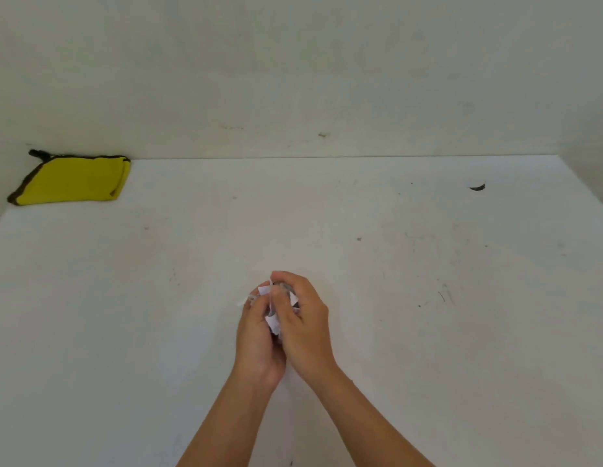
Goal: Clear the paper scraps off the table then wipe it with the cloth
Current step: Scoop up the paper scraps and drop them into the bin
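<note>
Item: paper scraps point(272, 323), near centre above the surface point(428, 298). We are cupping them, left hand point(256, 335) and right hand point(303, 318) curled tight; squeezing prevents strays. Cloth point(72, 180) waiting far left.

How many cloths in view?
1. The yellow cloth lies at the far-left corner of the table, near the wall. Nothing seems to hide another.

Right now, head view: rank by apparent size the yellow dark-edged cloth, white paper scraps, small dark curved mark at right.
1. yellow dark-edged cloth
2. white paper scraps, partly hidden by left hand and right hand
3. small dark curved mark
</note>
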`<state>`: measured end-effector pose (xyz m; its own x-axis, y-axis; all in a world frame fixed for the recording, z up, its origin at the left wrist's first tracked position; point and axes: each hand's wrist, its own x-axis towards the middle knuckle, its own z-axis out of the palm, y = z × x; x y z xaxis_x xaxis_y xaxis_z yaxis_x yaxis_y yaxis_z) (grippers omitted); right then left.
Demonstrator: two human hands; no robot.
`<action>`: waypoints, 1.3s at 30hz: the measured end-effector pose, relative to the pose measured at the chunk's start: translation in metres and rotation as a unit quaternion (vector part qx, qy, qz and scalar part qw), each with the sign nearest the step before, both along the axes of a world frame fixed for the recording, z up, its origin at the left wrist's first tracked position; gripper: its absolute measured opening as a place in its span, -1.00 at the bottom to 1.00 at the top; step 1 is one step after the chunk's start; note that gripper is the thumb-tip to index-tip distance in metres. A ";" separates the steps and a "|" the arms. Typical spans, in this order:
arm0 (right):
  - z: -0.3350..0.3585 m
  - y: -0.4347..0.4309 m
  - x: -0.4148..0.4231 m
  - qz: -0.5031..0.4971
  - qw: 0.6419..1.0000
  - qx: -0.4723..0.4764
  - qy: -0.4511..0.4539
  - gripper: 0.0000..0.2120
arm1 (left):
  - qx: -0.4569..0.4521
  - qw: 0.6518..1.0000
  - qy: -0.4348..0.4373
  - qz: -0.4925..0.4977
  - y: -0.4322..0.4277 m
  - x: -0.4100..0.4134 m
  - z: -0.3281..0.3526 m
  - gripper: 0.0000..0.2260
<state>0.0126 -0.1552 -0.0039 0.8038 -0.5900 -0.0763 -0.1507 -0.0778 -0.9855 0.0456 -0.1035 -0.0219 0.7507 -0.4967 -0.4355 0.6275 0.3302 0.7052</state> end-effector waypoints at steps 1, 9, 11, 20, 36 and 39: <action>0.000 0.001 0.000 0.012 1.000 -0.027 0.009 -0.78 | -0.013 1.000 0.006 -0.016 -0.001 -0.001 -0.002 -0.79; -0.007 -0.001 -0.003 0.152 0.948 -0.238 0.148 0.00 | -0.165 0.980 0.108 -0.033 -0.005 -0.006 0.008 -0.51; -0.004 -0.005 -0.008 0.165 0.930 -0.278 0.177 -0.03 | -0.141 0.984 0.111 -0.024 0.000 -0.003 0.004 -0.70; -0.064 -0.014 -0.111 0.080 0.862 -0.399 0.303 -0.19 | 0.053 0.997 0.038 0.037 0.033 0.032 -0.009 -0.83; -0.038 -0.031 0.006 0.284 0.823 -0.422 0.253 -0.06 | 0.079 0.993 0.043 0.071 0.057 0.026 0.007 -0.89; -0.041 -0.038 -0.006 0.252 0.845 -0.411 0.232 -0.36 | 0.084 0.993 0.052 0.070 0.058 0.024 0.011 -0.88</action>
